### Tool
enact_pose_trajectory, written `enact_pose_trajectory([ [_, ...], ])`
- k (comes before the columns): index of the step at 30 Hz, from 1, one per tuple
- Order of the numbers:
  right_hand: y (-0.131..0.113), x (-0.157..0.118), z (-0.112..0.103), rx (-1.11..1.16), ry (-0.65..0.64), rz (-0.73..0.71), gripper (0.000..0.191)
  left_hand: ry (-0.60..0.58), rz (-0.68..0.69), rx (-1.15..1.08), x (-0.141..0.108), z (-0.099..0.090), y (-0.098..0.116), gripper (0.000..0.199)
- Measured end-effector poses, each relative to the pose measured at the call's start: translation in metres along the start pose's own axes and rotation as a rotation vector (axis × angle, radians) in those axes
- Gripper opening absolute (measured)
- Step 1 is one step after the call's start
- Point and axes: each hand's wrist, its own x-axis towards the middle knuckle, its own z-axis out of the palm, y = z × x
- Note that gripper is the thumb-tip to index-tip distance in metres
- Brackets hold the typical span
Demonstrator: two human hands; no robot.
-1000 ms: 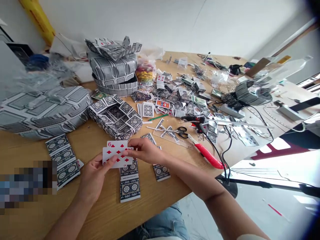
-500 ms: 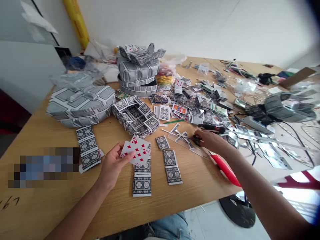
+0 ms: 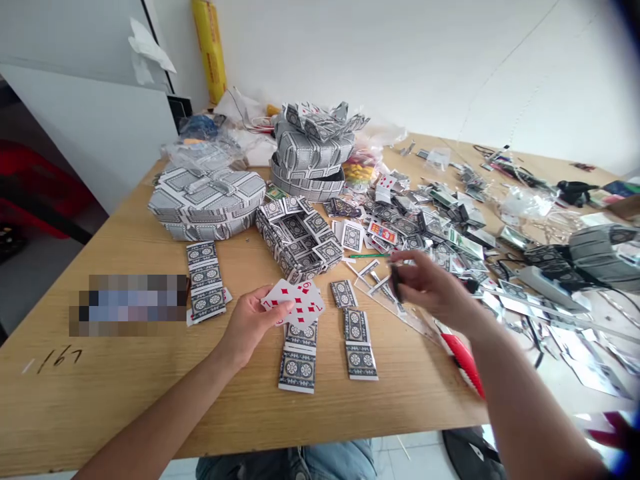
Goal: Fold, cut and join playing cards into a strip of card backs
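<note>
My left hand is closed on playing cards, diamonds face up, fanned between thumb and fingers. Below them lies a strip of folded cards with patterned backs. My right hand, slightly blurred, is closed around the black handles of scissors; the blades hardly show. Under it are a clear plastic sheet and card offcuts. Between my hands a second folded-card strip rests on the table. Beyond the cards stands an open box woven from folded cards.
A large grey woven box sits at the back left, beside stacked woven boxes. Loose cards are heaped at the back right. A red-handled tool lies near my right forearm. Another card strip lies left.
My right hand has lifted the scissors from among the offcuts. My left hand still holds the cards, now turned slightly. The whole view has shifted, so things appear further right.
</note>
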Motion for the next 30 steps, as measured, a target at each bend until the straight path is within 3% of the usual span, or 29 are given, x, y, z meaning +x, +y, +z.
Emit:
enact_pose_trajectory([
  [1, -0.010, 0.006, 0.017, 0.107, -0.072, 0.011, 0.039, -0.010, -0.003, 0.004, -0.001, 0.000, 0.001, 0.031],
  [4, -0.034, 0.027, 0.062, 0.363, -0.108, -0.005, 0.046, -0.024, 0.001, 0.038, -0.002, 0.000, 0.004, 0.029],
  [8, -0.051, 0.041, 0.087, 0.481, -0.235, -0.012, 0.052, -0.042, 0.026, 0.070, -0.002, -0.002, 0.006, 0.025],
  [10, -0.056, 0.041, 0.091, 0.497, -0.173, -0.006, 0.052, -0.039, 0.042, 0.019, -0.002, -0.003, 0.006, 0.026],
  [15, -0.067, 0.035, 0.113, 0.683, 0.211, 0.027, 0.051, 0.038, 0.053, -0.229, -0.002, 0.005, 0.003, 0.034],
  [19, -0.068, 0.034, 0.131, 0.755, 0.247, 0.084, 0.054, 0.034, 0.057, -0.256, -0.001, 0.008, 0.001, 0.031],
  [23, -0.066, 0.032, 0.120, 0.631, 0.158, 0.070, 0.043, 0.046, 0.116, -0.189, -0.001, 0.002, 0.003, 0.031],
  [26, -0.059, 0.023, 0.098, 0.417, 0.004, 0.032, 0.038, 0.059, 0.125, -0.135, -0.002, -0.001, 0.005, 0.032],
  [30, -0.047, 0.006, 0.071, 0.063, -0.228, -0.008, 0.046, 0.068, 0.128, -0.135, -0.003, 0.000, 0.008, 0.040],
])
